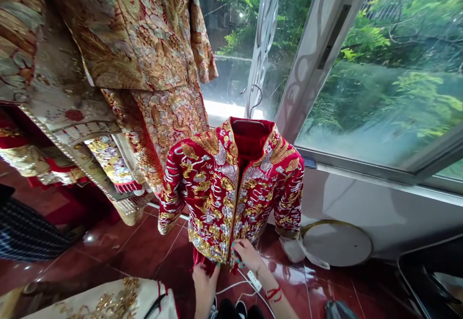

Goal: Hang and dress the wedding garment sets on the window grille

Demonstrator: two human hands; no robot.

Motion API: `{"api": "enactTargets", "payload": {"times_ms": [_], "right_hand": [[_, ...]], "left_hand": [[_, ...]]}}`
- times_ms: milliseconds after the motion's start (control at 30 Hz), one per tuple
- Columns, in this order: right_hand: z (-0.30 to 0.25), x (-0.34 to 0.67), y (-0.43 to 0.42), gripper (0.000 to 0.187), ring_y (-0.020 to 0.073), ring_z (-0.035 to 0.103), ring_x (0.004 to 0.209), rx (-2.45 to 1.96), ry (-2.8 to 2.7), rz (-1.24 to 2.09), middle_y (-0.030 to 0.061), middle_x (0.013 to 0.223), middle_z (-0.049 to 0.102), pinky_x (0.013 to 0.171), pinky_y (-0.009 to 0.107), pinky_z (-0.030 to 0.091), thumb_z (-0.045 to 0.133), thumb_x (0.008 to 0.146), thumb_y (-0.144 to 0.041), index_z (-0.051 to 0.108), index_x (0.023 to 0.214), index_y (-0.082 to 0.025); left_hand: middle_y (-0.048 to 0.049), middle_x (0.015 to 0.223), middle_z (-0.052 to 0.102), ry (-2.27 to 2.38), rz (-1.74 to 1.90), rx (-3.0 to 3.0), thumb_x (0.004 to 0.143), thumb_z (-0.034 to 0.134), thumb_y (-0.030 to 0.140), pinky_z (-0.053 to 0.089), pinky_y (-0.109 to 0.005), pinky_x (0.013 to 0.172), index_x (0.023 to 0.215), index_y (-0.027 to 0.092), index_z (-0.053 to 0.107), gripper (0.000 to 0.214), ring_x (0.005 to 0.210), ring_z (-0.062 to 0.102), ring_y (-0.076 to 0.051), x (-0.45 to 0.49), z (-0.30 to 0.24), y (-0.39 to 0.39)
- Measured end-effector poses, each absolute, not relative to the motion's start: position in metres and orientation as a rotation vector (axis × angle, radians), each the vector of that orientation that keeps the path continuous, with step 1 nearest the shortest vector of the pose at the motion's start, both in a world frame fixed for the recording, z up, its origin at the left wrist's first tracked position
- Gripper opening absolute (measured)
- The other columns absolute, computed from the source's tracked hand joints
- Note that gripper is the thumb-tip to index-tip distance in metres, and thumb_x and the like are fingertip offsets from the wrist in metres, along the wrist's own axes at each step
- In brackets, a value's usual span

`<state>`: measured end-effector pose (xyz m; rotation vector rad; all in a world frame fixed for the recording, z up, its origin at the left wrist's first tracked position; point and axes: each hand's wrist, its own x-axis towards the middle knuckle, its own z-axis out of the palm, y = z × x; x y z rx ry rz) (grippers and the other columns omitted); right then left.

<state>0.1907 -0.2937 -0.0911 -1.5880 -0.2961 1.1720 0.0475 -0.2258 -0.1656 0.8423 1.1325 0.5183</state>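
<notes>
Window glass (pixel 372 82) full of green leaves and a glossy red tiled floor (pixel 108 246) set the scene. You've got the red embroidered jacket (pixel 231 188) up on a wire hanger (pixel 255 102) before the window, gold and silver threadwork facing you, front edges meeting down the centre. Down at the hem, your left hand (pixel 204 290) closes around the red lining (pixel 201 260), fingers pressed together. Your right hand (pixel 248 257) sits on the gold hem, fingers lightly curled; whether it's pinching, I can't tell. So far the jacket is hung and facing out, but that lining is bunched, not yet lying flat. Gold-embroidered robes (pixel 133 29) hang to your left, and a white power strip (pixel 254 280) lies just below your right wrist.
</notes>
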Motion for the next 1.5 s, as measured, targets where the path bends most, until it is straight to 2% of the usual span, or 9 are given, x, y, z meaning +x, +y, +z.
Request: {"api": "enactTargets", "payload": {"times_ms": [133,233,367,533,733,833,967,1300,1500], "right_hand": [[-0.086,0.17,-0.291,0.021,0.0073,0.033,0.04,-1.608,-0.253,1.147,-0.0098,0.042,0.034,0.04,0.02,0.019,0.054,0.073,-0.032,0.044,0.058,-0.022],[-0.08,0.16,-0.287,0.023,0.006,0.028,0.038,-1.596,-0.191,1.114,-0.0109,0.04,0.031,0.039,0.02,0.017,0.055,0.071,-0.029,0.039,0.056,-0.022],[-0.053,0.168,-0.282,0.023,0.0054,0.02,0.035,-1.507,-0.145,1.109,-0.0108,0.037,0.031,0.037,0.02,0.015,0.052,0.072,-0.035,0.04,0.056,-0.023],[0.016,0.201,-0.272,0.025,0.0039,0.021,0.041,-1.339,-0.209,0.928,-0.0108,0.049,0.036,0.041,0.019,0.017,0.056,0.07,-0.043,0.044,0.068,-0.021],[0.053,0.21,-0.267,0.029,0.0032,0.021,0.04,-1.29,-0.2,0.882,-0.0111,0.045,0.037,0.041,0.02,0.011,0.063,0.062,-0.044,0.046,0.066,-0.021],[0.047,0.205,-0.266,0.03,0.0032,0.02,0.039,-1.274,-0.179,0.871,-0.0116,0.042,0.035,0.041,0.02,0.009,0.061,0.06,-0.047,0.046,0.064,-0.021],[0.04,0.202,-0.267,0.031,0.0025,0.015,0.038,-1.236,-0.2,0.895,-0.0129,0.04,0.032,0.041,0.021,0.007,0.06,0.059,-0.049,0.044,0.062,-0.022],[0.11,0.238,-0.254,0.02,0.0032,0.019,0.039,-1.181,-0.352,0.748,-0.0112,0.042,0.034,0.041,0.021,0.01,0.056,0.063,-0.038,0.05,0.06,-0.019],[0.125,0.246,-0.248,0.02,0.0044,0.025,0.04,-1.273,-0.436,0.702,-0.0094,0.041,0.037,0.04,0.021,0.01,0.054,0.063,-0.039,0.05,0.058,-0.019]], "left_hand": [[-0.0138,0.115,0.068,0.914,0.527,2.243,0.076,0.066,0.025,0.04,-0.049,0.1,0.105,0.018,0.066,0.03,0.114,0.057,-0.035,0.068,-0.127,-0.21],[-0.0147,0.117,0.071,0.856,0.437,2.686,0.082,0.052,0.012,0.045,-0.043,0.094,0.109,0.016,0.067,0.031,0.107,0.065,-0.029,0.091,-0.115,-0.202],[-0.0103,0.115,0.074,0.855,0.478,2.699,0.085,0.045,0.01,0.052,-0.035,0.086,0.108,0.019,0.069,0.035,0.099,0.071,-0.023,0.101,-0.13,-0.205],[-0.0115,0.109,0.076,0.901,0.561,2.637,0.093,0.04,0.025,0.056,-0.03,0.076,0.101,0.017,0.069,0.031,0.09,0.074,-0.022,0.1,-0.143,-0.209],[-0.0037,0.078,0.072,0.931,0.725,2.57,0.088,0.052,0.036,0.049,-0.026,0.055,0.087,0.02,0.059,0.017,0.066,0.07,-0.019,0.116,-0.084,-0.211],[-0.0017,0.073,0.068,0.873,0.861,2.544,0.085,0.051,0.022,0.043,-0.026,0.055,0.088,0.021,0.055,0.006,0.064,0.068,-0.019,0.139,-0.042,-0.205],[-0.0033,0.072,0.069,0.812,0.886,2.582,0.084,0.043,0.008,0.04,-0.027,0.055,0.091,0.021,0.057,0.02,0.063,0.066,-0.019,0.163,-0.021,-0.194],[-0.0035,0.071,0.067,0.81,1.053,2.542,0.097,0.038,0.029,0.039,-0.026,0.055,0.081,0.022,0.054,0.024,0.061,0.065,-0.018,0.164,-0.035,-0.2],[0.0004,0.067,0.065,0.874,1.085,2.489,0.086,0.055,0.03,0.033,-0.025,0.051,0.085,0.023,0.052,0.008,0.056,0.061,-0.017,0.187,0.024,-0.188]]}}
